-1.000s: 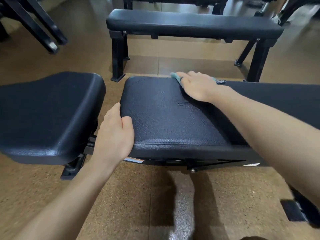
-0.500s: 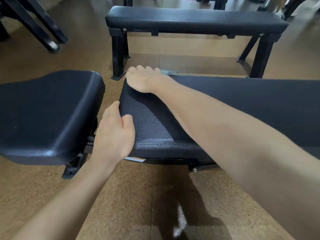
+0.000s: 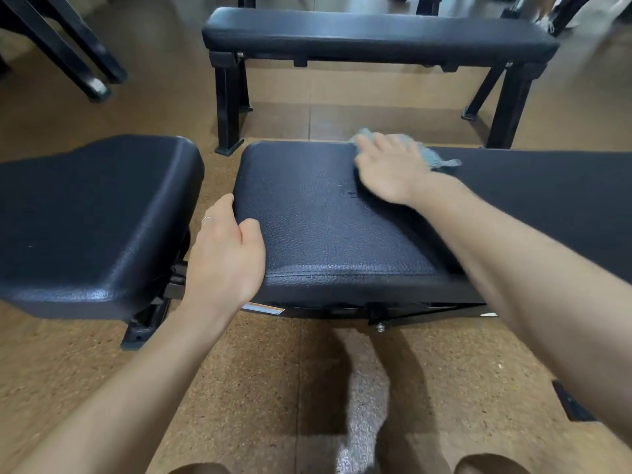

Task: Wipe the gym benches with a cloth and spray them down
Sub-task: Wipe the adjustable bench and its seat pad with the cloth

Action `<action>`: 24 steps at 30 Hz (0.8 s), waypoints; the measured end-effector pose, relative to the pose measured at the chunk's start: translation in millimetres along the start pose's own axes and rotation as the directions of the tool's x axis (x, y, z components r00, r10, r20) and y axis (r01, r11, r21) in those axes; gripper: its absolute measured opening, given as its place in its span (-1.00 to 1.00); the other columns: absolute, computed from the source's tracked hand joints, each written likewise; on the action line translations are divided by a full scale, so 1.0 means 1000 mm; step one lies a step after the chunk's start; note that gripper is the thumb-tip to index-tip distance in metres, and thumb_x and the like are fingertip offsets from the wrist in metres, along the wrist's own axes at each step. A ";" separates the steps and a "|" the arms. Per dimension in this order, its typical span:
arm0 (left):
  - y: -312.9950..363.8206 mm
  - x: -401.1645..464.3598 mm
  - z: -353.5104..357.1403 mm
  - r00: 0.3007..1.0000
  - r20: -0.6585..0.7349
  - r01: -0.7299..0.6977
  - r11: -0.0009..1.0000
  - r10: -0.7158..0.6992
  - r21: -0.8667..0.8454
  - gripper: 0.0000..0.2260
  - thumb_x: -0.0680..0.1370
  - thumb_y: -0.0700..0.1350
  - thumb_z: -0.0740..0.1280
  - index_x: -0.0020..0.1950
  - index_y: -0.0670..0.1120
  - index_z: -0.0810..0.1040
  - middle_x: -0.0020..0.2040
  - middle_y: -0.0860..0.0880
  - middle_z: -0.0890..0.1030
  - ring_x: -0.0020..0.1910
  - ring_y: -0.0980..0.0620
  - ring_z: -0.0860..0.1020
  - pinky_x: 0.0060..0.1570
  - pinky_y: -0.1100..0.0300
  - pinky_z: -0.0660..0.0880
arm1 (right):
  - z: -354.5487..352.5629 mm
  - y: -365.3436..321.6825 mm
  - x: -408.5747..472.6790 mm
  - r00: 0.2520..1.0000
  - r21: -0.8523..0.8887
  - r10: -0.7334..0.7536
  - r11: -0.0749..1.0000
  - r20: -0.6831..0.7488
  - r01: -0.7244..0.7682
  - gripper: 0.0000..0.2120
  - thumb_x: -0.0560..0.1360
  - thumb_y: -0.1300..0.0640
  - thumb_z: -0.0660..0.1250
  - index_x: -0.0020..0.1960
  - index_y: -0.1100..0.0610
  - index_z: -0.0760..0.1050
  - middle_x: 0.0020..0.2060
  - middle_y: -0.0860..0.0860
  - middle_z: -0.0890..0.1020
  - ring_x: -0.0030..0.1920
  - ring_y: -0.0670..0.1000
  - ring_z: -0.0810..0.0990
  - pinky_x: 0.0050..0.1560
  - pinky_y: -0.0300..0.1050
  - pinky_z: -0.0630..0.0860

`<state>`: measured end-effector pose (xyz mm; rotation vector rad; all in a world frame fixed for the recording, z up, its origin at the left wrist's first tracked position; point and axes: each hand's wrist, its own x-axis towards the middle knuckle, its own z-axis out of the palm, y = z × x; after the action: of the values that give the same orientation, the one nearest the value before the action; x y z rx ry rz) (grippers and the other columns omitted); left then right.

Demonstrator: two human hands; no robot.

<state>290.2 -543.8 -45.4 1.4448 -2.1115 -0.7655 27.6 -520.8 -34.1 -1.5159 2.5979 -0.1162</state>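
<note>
A black padded bench back pad (image 3: 307,220) stretches from the centre to the right. Its separate seat pad (image 3: 89,217) lies to the left, across a gap. My right hand (image 3: 390,169) lies flat on the pad's far edge, pressing a pale blue-green cloth (image 3: 431,155) that shows beyond the fingers and to their right. My left hand (image 3: 225,254) holds the near left corner of the back pad, thumb on top and fingers down the side in the gap. No spray bottle is in view.
A second flat black bench (image 3: 376,35) stands just beyond, its legs on the brown cork-like floor (image 3: 239,388). Black machine legs (image 3: 92,80) angle in at the top left. A wet streak shines on the floor below the bench.
My right hand swept the cloth left to the pad's far left corner, then back right to about the middle of the far edge. The left hand stayed put.
</note>
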 end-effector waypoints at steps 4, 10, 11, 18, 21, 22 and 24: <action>0.004 -0.005 -0.004 1.000 0.021 -0.002 1.000 0.002 -0.014 -0.60 0.68 -0.12 0.07 0.52 -0.11 0.34 0.48 -0.13 0.43 0.44 -0.09 0.35 0.26 0.10 0.25 | 0.010 -0.070 -0.060 0.953 0.038 -0.301 0.953 0.023 0.300 -0.49 0.68 0.02 -0.15 0.64 -0.06 -0.01 0.65 0.01 0.00 0.63 0.04 -0.08 0.59 0.14 -0.17; 0.003 -0.006 -0.004 0.999 0.041 -0.002 1.000 0.003 -0.025 -0.66 0.68 -0.13 0.05 0.43 -0.13 0.39 0.40 -0.12 0.48 0.39 -0.13 0.37 0.13 0.11 0.23 | 0.000 -0.029 -0.115 0.872 0.058 -0.486 0.874 0.054 0.483 -0.44 0.65 -0.01 -0.27 0.65 -0.15 -0.09 0.64 -0.13 -0.04 0.62 -0.08 -0.12 0.59 -0.01 -0.16; 0.002 -0.005 -0.004 0.999 0.041 -0.003 1.000 0.004 -0.022 -0.65 0.68 -0.13 0.05 0.45 -0.12 0.38 0.42 -0.12 0.47 0.39 -0.13 0.38 0.17 0.09 0.25 | -0.003 -0.009 -0.104 0.896 0.024 -0.442 0.897 0.046 0.441 -0.42 0.63 -0.02 -0.28 0.65 -0.13 -0.06 0.64 -0.11 0.01 0.62 -0.05 -0.06 0.59 0.02 -0.08; 0.006 -0.006 -0.002 1.000 0.016 0.000 1.000 0.001 -0.013 -0.65 0.67 -0.13 0.06 0.42 -0.12 0.41 0.42 -0.16 0.48 0.38 -0.16 0.39 0.24 0.02 0.30 | 0.009 -0.017 -0.106 0.972 -0.030 -0.233 0.972 -0.013 0.232 -0.37 0.57 -0.06 -0.28 0.64 -0.07 -0.03 0.64 -0.01 0.04 0.61 0.08 0.02 0.58 0.16 -0.02; 0.004 -0.006 -0.003 1.000 0.025 -0.017 1.000 0.018 -0.008 -0.62 0.65 -0.05 0.04 0.41 -0.11 0.40 0.39 -0.14 0.49 0.35 -0.16 0.40 0.28 -0.03 0.32 | 0.015 -0.060 -0.143 0.918 0.061 -0.396 0.917 0.014 0.395 -0.44 0.65 -0.02 -0.24 0.65 -0.12 -0.06 0.65 -0.10 -0.04 0.63 -0.02 -0.11 0.60 0.07 -0.16; 0.003 -0.007 -0.004 0.999 0.030 -0.018 1.000 0.019 -0.017 -0.64 0.66 -0.06 0.04 0.39 -0.11 0.41 0.37 -0.13 0.50 0.32 -0.14 0.41 0.24 -0.02 0.33 | 0.012 -0.059 -0.145 0.909 0.109 -0.416 0.906 0.038 0.410 -0.47 0.68 0.00 -0.21 0.65 -0.13 -0.07 0.64 -0.13 -0.06 0.63 -0.06 -0.14 0.60 0.04 -0.19; 0.003 -0.006 -0.004 0.999 0.033 -0.014 0.999 0.015 -0.037 -0.72 0.67 -0.11 0.05 0.31 -0.10 0.43 0.29 -0.12 0.52 0.19 -0.08 0.40 0.11 0.04 0.28 | 0.004 -0.040 -0.132 0.885 0.078 -0.464 0.884 0.033 0.460 -0.47 0.68 0.04 -0.20 0.64 -0.14 -0.03 0.63 -0.12 0.05 0.62 -0.03 -0.02 0.59 0.08 -0.04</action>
<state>292.9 -537.8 -41.0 1.4052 -2.1195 -0.8235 127.0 -425.7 -23.0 -2.0512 2.1156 -0.2065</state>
